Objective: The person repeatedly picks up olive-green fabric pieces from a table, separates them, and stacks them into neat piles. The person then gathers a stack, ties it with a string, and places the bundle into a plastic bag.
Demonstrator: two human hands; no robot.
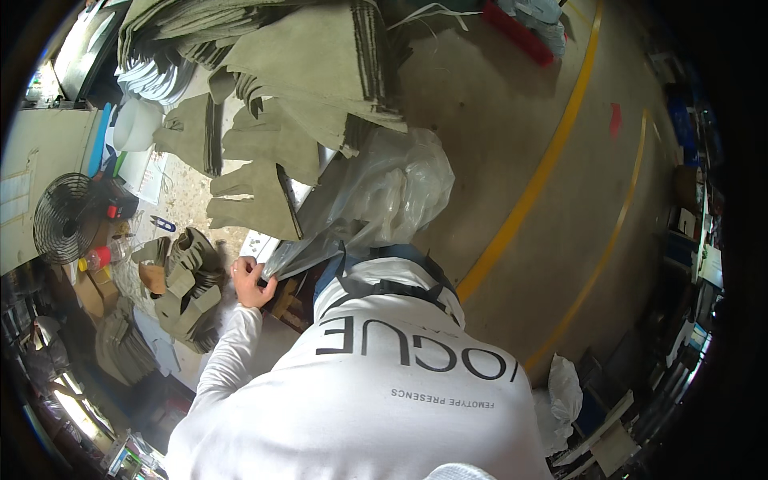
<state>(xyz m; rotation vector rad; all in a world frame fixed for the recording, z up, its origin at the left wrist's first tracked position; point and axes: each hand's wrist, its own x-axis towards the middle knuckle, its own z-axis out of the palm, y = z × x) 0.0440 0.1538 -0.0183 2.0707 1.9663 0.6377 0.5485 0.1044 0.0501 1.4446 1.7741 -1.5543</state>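
My left hand [252, 285] is closed in a pinch on the edge of a clear plastic bag [400, 188], at the table's near side. From there the bag stretches away to the right and bulges past the table edge. Just beyond my fingers lie grey-green, glove-shaped cut pieces [260, 192] that look like suede. A bundle of folded pieces of the same colour [188, 292] sits left of the hand. Farther off rises a tall stack of larger grey-green pieces [308, 68]. My right hand does not show; the white-sleeved left arm reaches in from below.
Blue thread snips [163, 223] lie on the table, with a black fan [69, 218] and a red-labelled bottle [98, 258] at its left. Yellow lines [552, 160] cross the floor on the right. A red broom head [518, 34] is far off; a white plastic bag [565, 392] is lower right.
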